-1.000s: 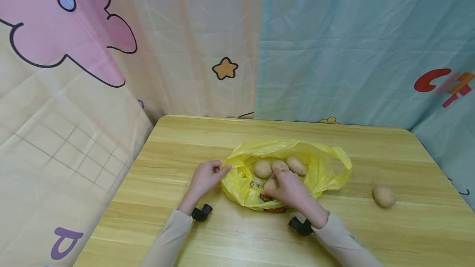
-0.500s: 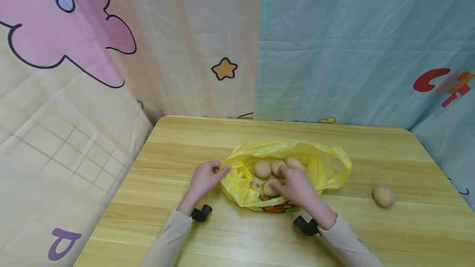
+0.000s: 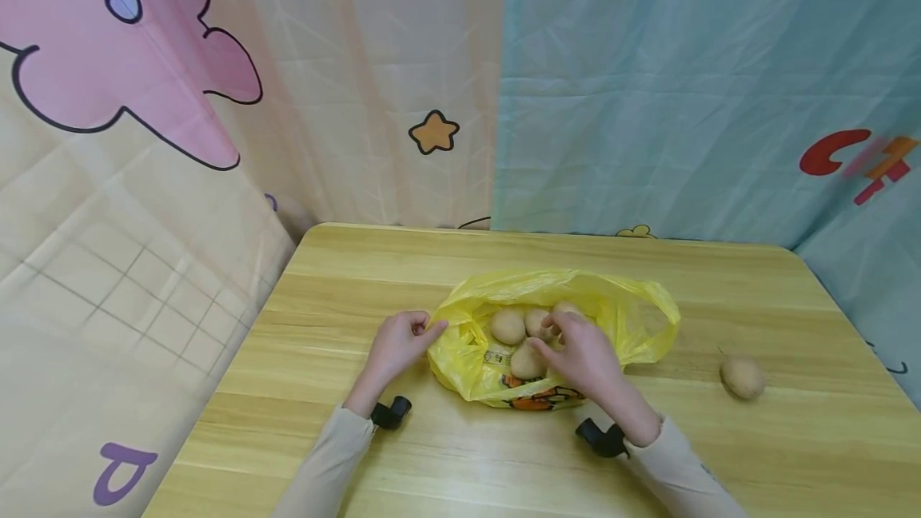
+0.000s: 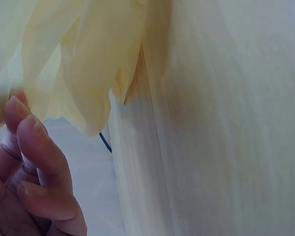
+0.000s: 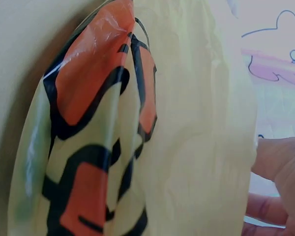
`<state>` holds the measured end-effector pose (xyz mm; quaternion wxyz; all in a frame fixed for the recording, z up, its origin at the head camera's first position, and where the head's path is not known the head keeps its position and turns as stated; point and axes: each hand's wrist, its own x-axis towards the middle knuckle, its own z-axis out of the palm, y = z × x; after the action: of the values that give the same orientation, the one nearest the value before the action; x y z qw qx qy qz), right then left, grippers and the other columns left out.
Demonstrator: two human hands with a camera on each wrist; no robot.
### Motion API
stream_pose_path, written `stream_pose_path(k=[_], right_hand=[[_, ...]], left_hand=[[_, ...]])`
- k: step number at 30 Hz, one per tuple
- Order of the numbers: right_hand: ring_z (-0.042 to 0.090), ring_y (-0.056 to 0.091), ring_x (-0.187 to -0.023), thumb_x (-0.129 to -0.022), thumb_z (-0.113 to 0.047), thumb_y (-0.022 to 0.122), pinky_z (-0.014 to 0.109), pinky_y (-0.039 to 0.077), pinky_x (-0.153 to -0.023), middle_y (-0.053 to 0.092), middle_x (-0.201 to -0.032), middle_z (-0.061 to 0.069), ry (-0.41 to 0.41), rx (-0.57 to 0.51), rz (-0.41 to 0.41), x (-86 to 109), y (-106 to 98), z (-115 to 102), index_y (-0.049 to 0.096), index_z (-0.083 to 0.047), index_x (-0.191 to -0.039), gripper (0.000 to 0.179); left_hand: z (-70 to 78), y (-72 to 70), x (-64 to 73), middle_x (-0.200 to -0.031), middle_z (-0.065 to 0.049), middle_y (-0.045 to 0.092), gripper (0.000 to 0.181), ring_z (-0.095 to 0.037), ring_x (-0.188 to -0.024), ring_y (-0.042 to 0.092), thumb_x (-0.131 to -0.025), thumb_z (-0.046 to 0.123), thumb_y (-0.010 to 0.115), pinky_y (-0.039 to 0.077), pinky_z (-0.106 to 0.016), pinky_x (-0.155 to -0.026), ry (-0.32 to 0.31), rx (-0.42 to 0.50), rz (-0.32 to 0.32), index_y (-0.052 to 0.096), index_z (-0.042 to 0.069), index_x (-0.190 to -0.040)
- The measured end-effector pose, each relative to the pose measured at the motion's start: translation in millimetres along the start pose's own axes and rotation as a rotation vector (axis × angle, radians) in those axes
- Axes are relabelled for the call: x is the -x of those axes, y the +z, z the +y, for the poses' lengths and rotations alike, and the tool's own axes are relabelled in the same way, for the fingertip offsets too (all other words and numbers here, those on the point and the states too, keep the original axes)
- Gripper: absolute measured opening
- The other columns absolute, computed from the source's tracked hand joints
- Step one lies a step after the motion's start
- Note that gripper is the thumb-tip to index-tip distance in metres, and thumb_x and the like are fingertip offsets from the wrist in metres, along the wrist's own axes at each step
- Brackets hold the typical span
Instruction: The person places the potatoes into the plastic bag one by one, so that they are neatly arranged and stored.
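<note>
A yellow plastic bag [image 3: 458,362] with an orange and black print lies on the table, its mouth spread toward me. Inside sit several potatoes [image 3: 508,327]; the front potato [image 3: 528,360] is by my right thumb. My left hand [image 3: 401,344] pinches the bag's left edge between thumb and fingers, and the left wrist view shows its curled fingers [image 4: 46,152] at the hanging plastic. Over the right part of the opening is my right hand [image 3: 588,354], fingers loosely bent and parted from the thumb, gripping nothing. It partly covers the back potatoes. The bag's printed side fills much of the right wrist view.
One loose potato [image 3: 743,376] lies on the wooden table [image 3: 784,454], right of the bag. A loop-shaped handle [image 3: 665,326] of the bag sticks out to the right. Printed curtains [image 3: 374,102] hang behind the table and along its left side.
My right hand has let go of the front potato in the bag and moved slightly up and right. The left hand keeps its hold on the bag's edge.
</note>
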<state>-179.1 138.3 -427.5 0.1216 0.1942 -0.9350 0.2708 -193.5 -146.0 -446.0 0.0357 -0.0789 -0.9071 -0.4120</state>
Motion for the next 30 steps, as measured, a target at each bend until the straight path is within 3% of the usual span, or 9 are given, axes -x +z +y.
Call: stream_pose_path(k=[15, 30], right_hand=[[0.021, 0.062, -0.068, -0.082, -0.02, 0.075, 0.038, 0.049, -0.056, 0.065, -0.082, 0.008, -0.049, -0.002, 0.221, 4.7, -15, 14, 0.066, -0.003, -0.098, 0.025], [0.025, 0.058, -0.069, -0.072, -0.005, 0.08, 0.04, 0.049, -0.057, 0.063, -0.083, 0.014, -0.095, -0.016, 0.435, 12.2, -40, 33, 0.065, 0.002, -0.098, 0.031]], left_hand=[[0.9, 0.5, 0.7, -0.05, 0.008, 0.031, 0.043, -0.008, -0.047, 0.03, -0.089, 0.033, 0.068, 0.025, -0.024, -0.049, 0.017, -0.003, 0.009, 0.044, 0.014, -0.059], [1.6, 0.1, 0.0, -0.05, 0.008, 0.03, 0.045, -0.008, -0.047, 0.03, -0.088, 0.032, 0.069, 0.025, -0.024, -0.049, 0.008, -0.018, 0.016, 0.041, 0.014, -0.057]])
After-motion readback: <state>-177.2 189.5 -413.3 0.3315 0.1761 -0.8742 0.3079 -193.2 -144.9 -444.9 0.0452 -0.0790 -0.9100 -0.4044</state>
